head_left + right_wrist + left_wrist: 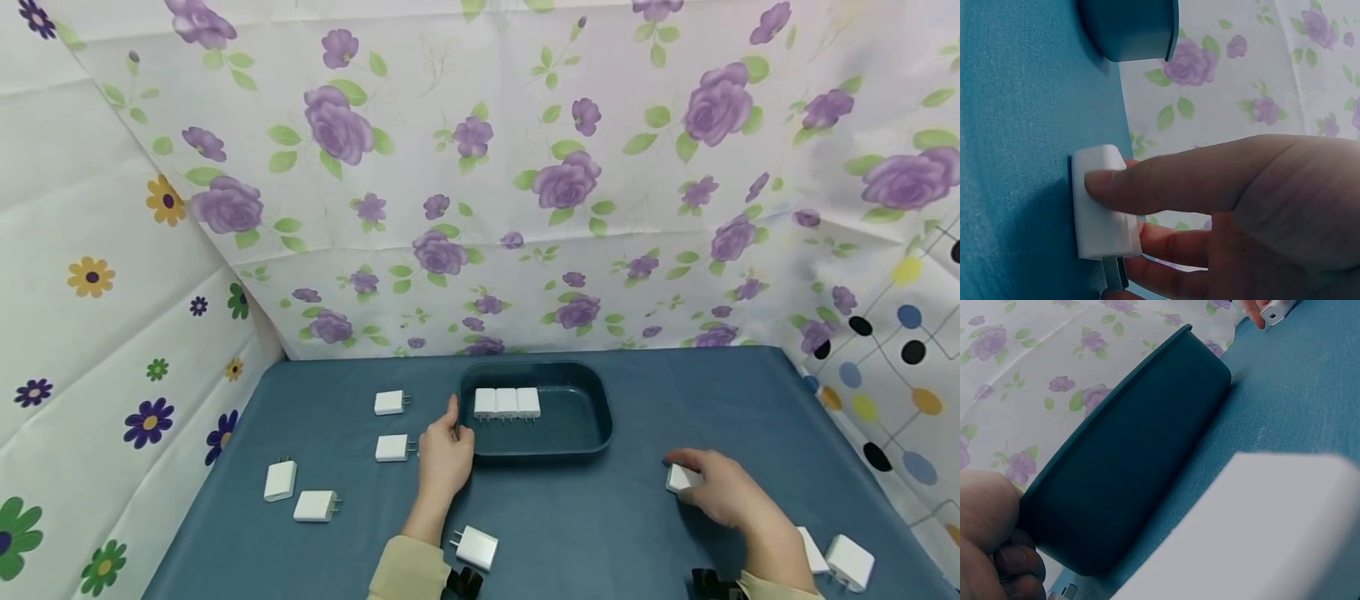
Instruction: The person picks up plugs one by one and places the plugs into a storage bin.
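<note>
My left hand (446, 457) grips the left end of a dark teal tray (540, 456), thumb at the rim and fingers curled against the outer wall in the left wrist view. Three white charger plugs (506, 403) lie side by side in the tray's left part, prongs toward me. Right of the tray, my right hand (723, 490) pinches another white charger plug (1100, 219) between thumb and fingers. That plug is at the cloth, its metal prongs showing in the right wrist view; whether it touches the cloth I cannot tell.
Several loose charger plugs (315, 506) lie left of the tray. One charger plug (477, 547) sits beside my left forearm, and two more, including this charger plug (851, 562), lie by my right forearm. A flowered sheet (480, 192) hangs behind the blue tablecloth (585, 533).
</note>
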`<action>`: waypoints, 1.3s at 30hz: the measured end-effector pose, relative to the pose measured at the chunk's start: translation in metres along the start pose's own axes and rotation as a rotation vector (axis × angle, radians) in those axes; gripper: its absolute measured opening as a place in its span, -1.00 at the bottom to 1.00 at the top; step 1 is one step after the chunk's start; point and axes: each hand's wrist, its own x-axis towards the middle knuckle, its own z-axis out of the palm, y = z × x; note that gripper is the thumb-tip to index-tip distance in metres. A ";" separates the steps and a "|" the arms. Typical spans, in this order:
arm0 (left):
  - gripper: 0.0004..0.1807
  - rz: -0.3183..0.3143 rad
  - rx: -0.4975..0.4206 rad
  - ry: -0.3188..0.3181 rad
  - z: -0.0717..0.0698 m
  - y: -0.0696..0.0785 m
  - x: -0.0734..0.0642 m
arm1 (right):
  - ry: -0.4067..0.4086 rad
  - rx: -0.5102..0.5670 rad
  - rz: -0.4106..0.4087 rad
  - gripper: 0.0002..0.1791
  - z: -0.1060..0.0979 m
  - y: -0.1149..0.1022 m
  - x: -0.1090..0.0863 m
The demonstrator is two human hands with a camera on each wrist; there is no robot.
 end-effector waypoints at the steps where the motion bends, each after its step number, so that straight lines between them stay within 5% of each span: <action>1: -0.37 0.003 -0.001 0.001 0.000 0.001 0.000 | 0.003 0.000 0.004 -0.43 -0.001 0.000 0.000; 12: -0.36 -0.004 0.004 -0.007 -0.002 0.001 -0.001 | 0.041 0.027 0.025 -0.42 0.000 -0.001 0.000; 21: -0.38 0.009 -0.002 -0.020 0.001 0.000 0.000 | 0.144 0.115 -0.039 -0.39 -0.009 -0.008 -0.006; 32: -0.38 0.008 0.066 -0.001 -0.001 -0.001 0.001 | 0.293 0.279 -0.202 -0.49 0.003 -0.072 -0.013; 39: -0.39 0.007 0.057 -0.005 0.001 0.002 0.000 | 0.440 0.266 -0.337 -0.51 0.033 -0.118 0.021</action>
